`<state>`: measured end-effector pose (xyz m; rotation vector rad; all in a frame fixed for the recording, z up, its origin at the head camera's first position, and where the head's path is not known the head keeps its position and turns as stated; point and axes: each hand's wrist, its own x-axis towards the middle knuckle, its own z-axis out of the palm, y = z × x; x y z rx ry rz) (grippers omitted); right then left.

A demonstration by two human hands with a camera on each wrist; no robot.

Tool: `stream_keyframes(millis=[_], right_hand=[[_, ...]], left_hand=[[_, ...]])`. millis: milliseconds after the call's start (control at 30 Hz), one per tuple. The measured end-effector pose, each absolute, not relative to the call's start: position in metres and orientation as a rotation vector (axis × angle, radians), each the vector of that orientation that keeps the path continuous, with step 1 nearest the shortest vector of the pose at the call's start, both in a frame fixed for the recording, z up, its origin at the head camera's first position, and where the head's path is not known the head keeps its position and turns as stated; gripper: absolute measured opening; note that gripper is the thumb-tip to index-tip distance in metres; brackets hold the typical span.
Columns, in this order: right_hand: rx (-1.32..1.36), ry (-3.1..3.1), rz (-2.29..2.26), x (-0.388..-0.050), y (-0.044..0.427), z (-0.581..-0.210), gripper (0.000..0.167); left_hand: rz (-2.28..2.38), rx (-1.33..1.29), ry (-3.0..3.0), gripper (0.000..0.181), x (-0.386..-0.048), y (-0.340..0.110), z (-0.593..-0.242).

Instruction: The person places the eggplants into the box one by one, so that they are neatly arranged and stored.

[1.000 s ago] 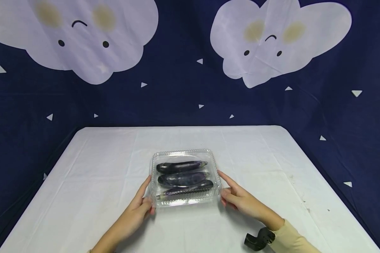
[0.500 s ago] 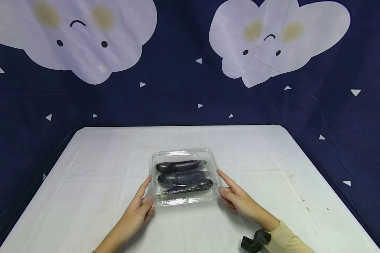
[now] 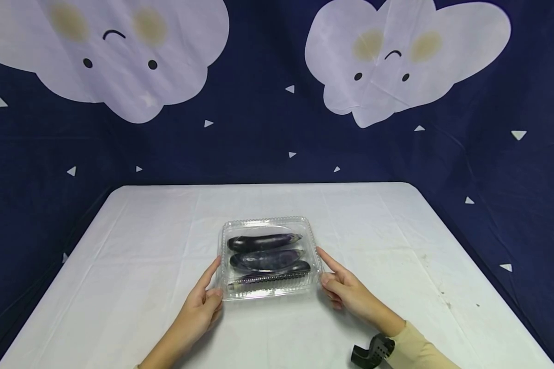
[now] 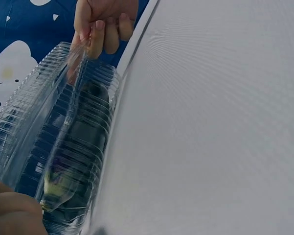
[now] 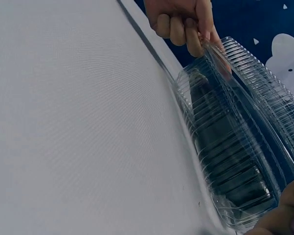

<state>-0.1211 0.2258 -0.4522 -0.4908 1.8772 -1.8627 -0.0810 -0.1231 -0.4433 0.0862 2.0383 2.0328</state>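
Observation:
A clear plastic clamshell container (image 3: 270, 295) lies in the middle of the white table in the head view, its lid over three dark purple eggplants (image 3: 264, 242) lying side by side. My left hand (image 3: 198, 307) pinches the left rim between thumb and curled fingers, its index finger stretched along the side. On the opposite side, my right hand (image 3: 353, 296) grips the right rim in much the same way. The left wrist view shows the container's ribbed wall (image 4: 95, 137) close to the tabletop. Whether the lid is latched cannot be made out.
The table (image 3: 120, 287) is covered with a white cloth and has a few small specks on the right. A dark blue curtain (image 3: 258, 143) with cloud faces hangs behind it. A black wrist device (image 3: 374, 351) sits by the right sleeve.
Almost nothing differs. The right forearm and its wrist device have shifted slightly left; both hands keep their hold and the container stays where it was.

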Motion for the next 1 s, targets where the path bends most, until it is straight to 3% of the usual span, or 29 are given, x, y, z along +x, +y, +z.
stream_keyframes(millis=[1000], right_hand=[[-0.442,1.863,-1.890,-0.1203,0.2243,-0.4554,0.075]], left_hand=[[2.119,0.166,1.963,0.073,-0.0823,-0.1228,-0.4508]])
